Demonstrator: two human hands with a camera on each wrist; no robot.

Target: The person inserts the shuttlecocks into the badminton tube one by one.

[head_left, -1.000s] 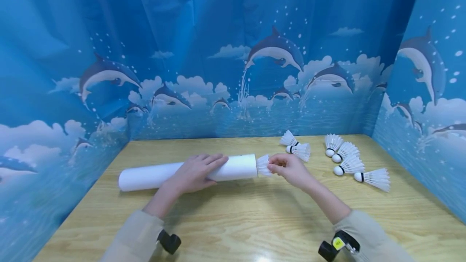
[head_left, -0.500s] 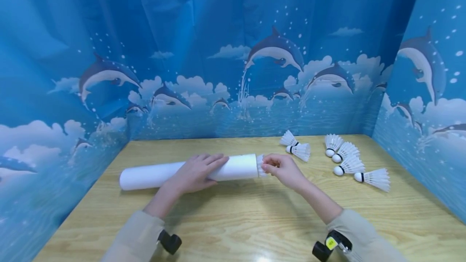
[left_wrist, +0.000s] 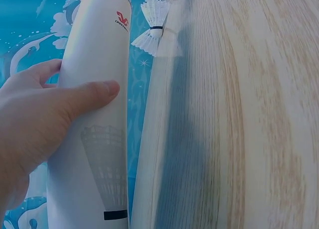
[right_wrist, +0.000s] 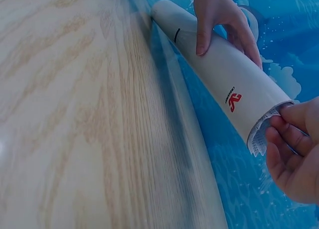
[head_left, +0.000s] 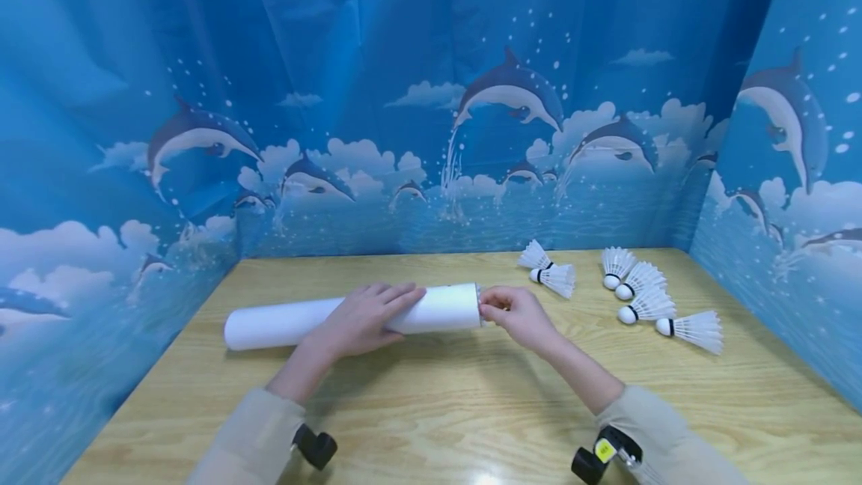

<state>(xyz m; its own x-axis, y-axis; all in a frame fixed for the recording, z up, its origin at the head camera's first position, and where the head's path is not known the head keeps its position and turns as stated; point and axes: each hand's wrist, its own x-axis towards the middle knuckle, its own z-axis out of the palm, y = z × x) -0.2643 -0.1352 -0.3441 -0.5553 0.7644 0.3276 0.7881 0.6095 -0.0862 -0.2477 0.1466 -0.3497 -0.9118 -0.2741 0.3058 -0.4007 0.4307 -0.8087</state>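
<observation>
white, the tube (head_left: 444, 308) is held lengthwise at the wooden table (head_left: 438, 410), its mouth turned to the right; whether the wood is touched along its whole length cannot be told. its middle is clasped by the left hand (head_left: 364, 322), the fingers laid over the far side and the thumb over the near side. in the mouth a shuttlecock (right_wrist: 260, 134) is lodged, only the frilled feather edge being seen. that edge is pinched between thumb and fingers by the right hand (head_left: 521, 314), by which part of the mouth is blocked from sight.

a red emblem (right_wrist: 234, 102) and a grey shuttlecock picture (left_wrist: 105, 164) are shown on the tube's side. just behind the right hand, two shuttlecocks (head_left: 555, 281) are laid together near the back edge. farther right, four shuttlecocks (head_left: 646, 305) are spread close together in a slanting row, well apart from the tube. the table is backed by a blue cloth (head_left: 377, 96) printed with dolphins. black devices (head_left: 315, 447) are worn at both pale sleeves (head_left: 249, 436).
</observation>
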